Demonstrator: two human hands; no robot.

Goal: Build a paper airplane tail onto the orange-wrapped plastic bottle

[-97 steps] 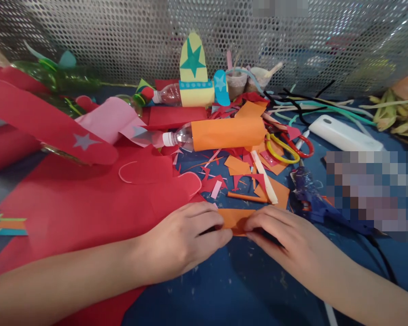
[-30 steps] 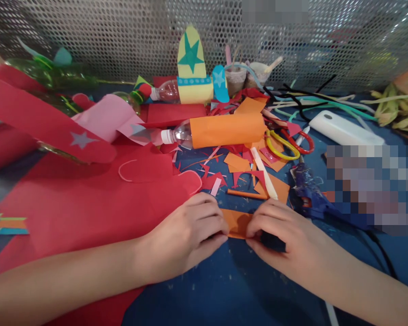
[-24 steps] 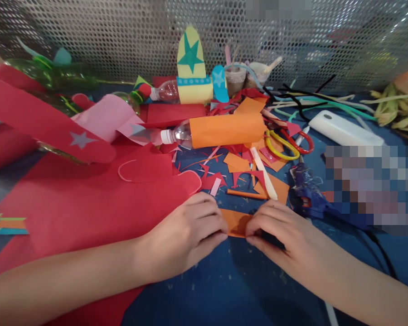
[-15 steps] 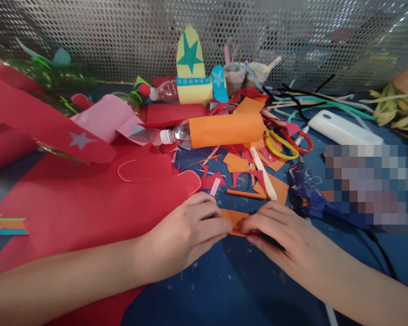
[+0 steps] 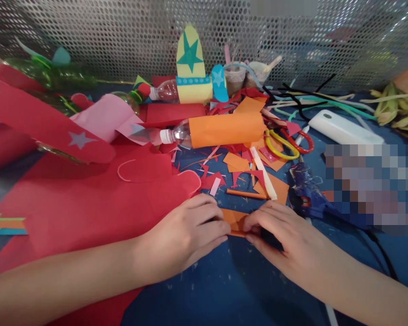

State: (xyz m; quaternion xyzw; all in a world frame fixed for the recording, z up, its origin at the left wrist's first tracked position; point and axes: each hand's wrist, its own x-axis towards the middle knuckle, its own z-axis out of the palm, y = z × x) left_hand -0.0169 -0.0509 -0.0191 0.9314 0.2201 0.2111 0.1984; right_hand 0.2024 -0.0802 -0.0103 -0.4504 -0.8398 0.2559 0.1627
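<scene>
Between my two hands a small piece of orange paper [image 5: 236,221] lies low over the blue table, its near edge folded or rolled up. My left hand [image 5: 199,231] pinches its left end with curled fingers. At the right end my right hand [image 5: 275,226] grips the same near edge between thumb and fingers. Just beyond them rests a thin orange paper roll [image 5: 246,194]. Farther back lies a plastic bottle wrapped in orange paper [image 5: 226,130], its white cap to the left. My fingers hide both ends of the orange piece.
Large red sheets [image 5: 98,199] cover the left side. A blue glue gun [image 5: 314,199] with a cord lies right, near yellow-and-red-handled scissors [image 5: 281,145] and a white oblong object [image 5: 345,127]. Paper scraps are scattered mid-table. A yellow star-decorated bottle rocket [image 5: 193,88] lies before the perforated metal screen [image 5: 129,36].
My hands have moved very slightly apart along the orange paper, and a little more of it shows between them. Other things stay where they were.
</scene>
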